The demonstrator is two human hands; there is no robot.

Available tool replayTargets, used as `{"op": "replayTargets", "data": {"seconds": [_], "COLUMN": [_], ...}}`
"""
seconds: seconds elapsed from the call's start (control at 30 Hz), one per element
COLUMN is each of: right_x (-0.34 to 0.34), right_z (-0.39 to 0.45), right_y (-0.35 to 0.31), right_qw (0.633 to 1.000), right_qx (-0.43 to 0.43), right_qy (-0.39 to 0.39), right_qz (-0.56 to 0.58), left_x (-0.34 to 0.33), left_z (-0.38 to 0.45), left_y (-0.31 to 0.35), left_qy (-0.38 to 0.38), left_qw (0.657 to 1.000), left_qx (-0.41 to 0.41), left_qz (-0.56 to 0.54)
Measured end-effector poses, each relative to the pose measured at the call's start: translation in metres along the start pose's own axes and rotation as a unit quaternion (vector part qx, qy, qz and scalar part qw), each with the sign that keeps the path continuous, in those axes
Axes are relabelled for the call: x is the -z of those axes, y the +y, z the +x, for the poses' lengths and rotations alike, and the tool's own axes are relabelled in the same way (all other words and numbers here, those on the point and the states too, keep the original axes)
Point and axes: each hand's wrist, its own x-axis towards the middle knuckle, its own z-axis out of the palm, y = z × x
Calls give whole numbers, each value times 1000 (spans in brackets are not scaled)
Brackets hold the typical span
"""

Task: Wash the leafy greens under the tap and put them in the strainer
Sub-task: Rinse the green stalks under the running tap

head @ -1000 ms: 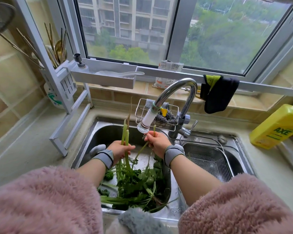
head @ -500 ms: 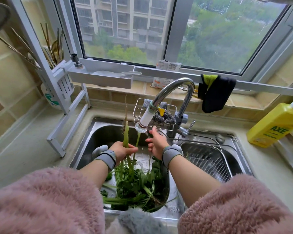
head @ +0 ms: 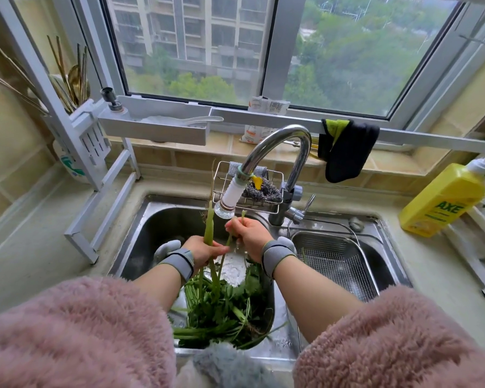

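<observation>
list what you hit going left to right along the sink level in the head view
utensil holder → left hand holding a green stalk → right hand under the tap nozzle → strainer → yellow soap bottle

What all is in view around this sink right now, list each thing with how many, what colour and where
greens: one pile, green, left basin, some stems held under the tap
tap: one, chrome with white nozzle, behind the basins
strainer: one, steel mesh, right basin
sink: one, steel, two basins
scourer rack: one, wire, behind the tap, holds a grey scourer
bottle: one, yellow, counter at right
cloth: one, black and yellow-green, hung on the sill rail
shelf: one, white, under the window at left
chopsticks: several, brown, holder at left
left hand: one, grips stems over left basin
right hand: one, pinches a stem beneath the nozzle
</observation>
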Motion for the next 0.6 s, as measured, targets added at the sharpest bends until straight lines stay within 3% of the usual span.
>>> {"op": "replayTargets", "data": {"seconds": [0.13, 0.3, 0.6], "right_x": [-1, -10, -9], "right_z": [6, 8, 6], "right_y": [-5, -6, -10], "right_qw": [999, 999, 999], "right_qx": [-20, -27, -32], "right_qy": [10, -21, -31], "right_qz": [41, -40, 21], "left_x": [11, 27, 29], "left_z": [0, -4, -7], "left_y": [-4, -6, -3], "left_qy": [15, 31, 17], "left_qw": [1000, 999, 997], "left_qx": [-4, -3, 18], "left_qz": [-6, -32, -67]}}
